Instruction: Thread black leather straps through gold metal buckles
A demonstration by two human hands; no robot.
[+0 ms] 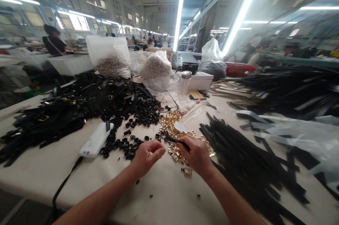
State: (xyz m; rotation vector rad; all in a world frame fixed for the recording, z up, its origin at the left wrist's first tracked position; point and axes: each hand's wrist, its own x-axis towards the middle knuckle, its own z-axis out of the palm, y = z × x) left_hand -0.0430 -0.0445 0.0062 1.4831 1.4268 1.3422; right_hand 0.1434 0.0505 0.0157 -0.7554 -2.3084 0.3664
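Observation:
In the head view, my right hand (196,154) is closed around a narrow black strap (173,139), whose end points left past my fingertips. Below and behind that hand spreads a pile of gold-coloured metal buckles (171,120). To its left, my left hand (148,156) has its fingers curled in towards the thumb; anything between them is hidden. Small black loops (127,145) lie scattered just beyond the left hand. A heap of loose black straps (235,151) lies to the right of my right hand.
A heap of black straps with buckles (106,94) covers the back left. A white power strip (96,140) with a cable lies in front of it. Glasses (169,106), a clear bottle (184,83) and bulging plastic bags (156,66) stand behind. A person (54,43) works at far left.

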